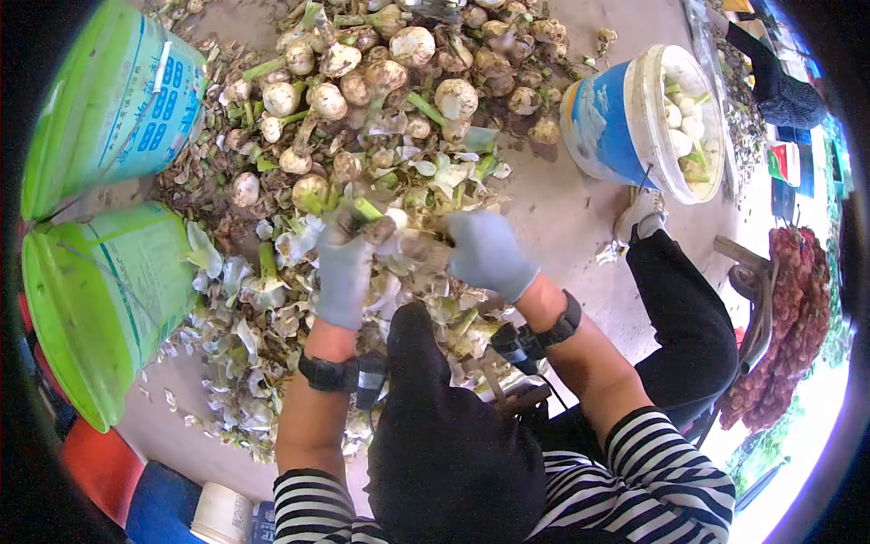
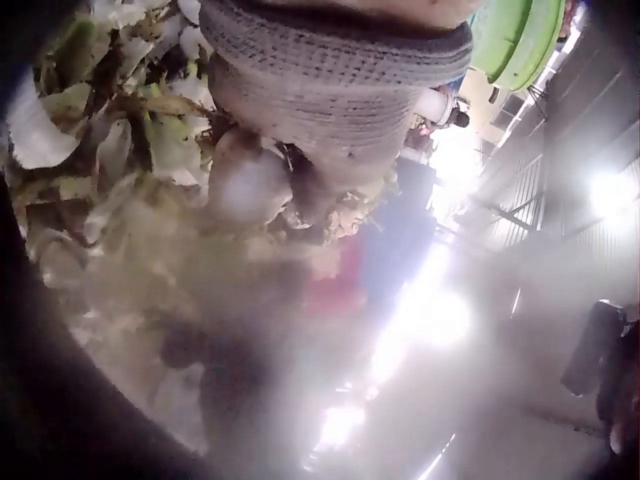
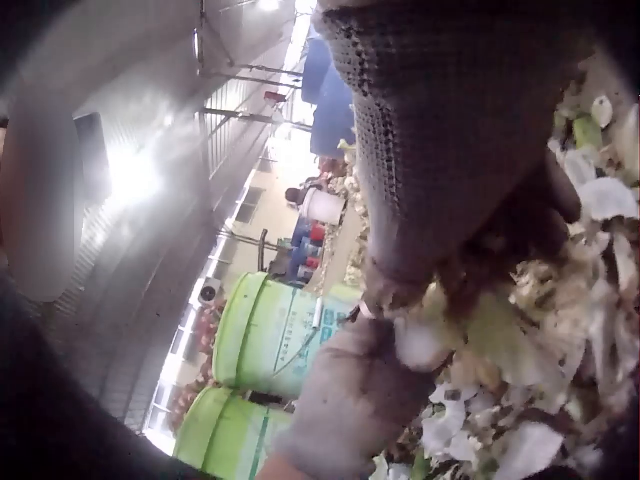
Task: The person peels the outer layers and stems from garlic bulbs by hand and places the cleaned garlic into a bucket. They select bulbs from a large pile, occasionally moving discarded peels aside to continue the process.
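Garlic bulb point(image 1: 396, 218), grasped in the left hand's point(image 1: 343, 276) curled fingers; right hand point(image 1: 492, 257) blurred, can't tell its grip. I'd brace with the left, strip skin in long pulls, spare the flesh. Looks pale, green stem point(image 1: 366, 208) apparently attached. Sits left of the blue-and-white bucket point(image 1: 603, 122), nearer the body; loose peels point(image 1: 205, 250) farther left.

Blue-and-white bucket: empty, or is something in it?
Not empty: the head view shows white bulbs and green stems inside the blue-and-white bucket. Cannot tell how deep they go.
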The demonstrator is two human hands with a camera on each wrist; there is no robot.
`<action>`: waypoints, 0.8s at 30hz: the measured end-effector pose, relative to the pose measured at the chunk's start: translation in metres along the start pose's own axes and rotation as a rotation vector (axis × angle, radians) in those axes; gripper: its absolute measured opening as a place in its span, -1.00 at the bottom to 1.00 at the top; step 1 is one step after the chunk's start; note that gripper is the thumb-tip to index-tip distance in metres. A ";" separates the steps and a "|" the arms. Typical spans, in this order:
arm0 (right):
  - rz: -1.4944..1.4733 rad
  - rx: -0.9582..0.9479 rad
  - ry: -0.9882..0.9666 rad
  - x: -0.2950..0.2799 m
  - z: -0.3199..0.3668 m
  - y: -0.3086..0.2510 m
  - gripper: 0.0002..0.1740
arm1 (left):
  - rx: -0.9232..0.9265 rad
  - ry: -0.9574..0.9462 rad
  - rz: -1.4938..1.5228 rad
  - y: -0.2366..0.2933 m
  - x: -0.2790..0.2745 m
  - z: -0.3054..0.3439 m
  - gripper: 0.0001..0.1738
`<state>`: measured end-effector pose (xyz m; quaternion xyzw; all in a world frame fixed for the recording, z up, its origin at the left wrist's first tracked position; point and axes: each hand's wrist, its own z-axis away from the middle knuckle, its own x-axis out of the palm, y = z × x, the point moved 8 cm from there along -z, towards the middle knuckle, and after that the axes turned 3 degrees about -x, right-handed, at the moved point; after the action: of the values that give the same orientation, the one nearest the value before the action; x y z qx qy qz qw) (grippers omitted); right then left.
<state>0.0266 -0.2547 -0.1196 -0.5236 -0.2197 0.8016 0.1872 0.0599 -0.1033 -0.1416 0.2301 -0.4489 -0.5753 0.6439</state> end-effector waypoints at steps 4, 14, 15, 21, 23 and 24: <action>-0.034 -0.153 0.158 -0.002 -0.006 -0.013 -0.84 | 0.062 -0.091 -0.075 0.008 0.005 0.005 -0.76; -0.325 -0.015 0.099 -0.007 0.002 0.012 -0.73 | 0.034 -0.106 0.250 0.008 -0.014 0.003 -0.65; -0.267 -0.040 0.139 -0.016 0.002 -0.005 -0.72 | 0.042 -0.082 0.184 0.008 -0.011 0.003 -0.68; -0.143 -0.057 0.112 -0.008 -0.013 -0.020 -0.52 | 0.092 -0.090 0.119 0.009 -0.008 0.010 -0.69; -0.618 -0.153 0.061 -0.013 -0.007 -0.024 -0.57 | 0.067 -0.101 0.148 0.006 -0.014 0.015 -0.68; -0.618 -0.154 0.062 -0.014 -0.005 -0.019 -0.57 | 0.049 -0.117 0.181 0.005 -0.013 0.015 -0.67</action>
<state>0.0384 -0.2457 -0.1003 -0.4690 -0.4228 0.6712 0.3883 0.0507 -0.0860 -0.1340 0.1707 -0.5186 -0.5161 0.6600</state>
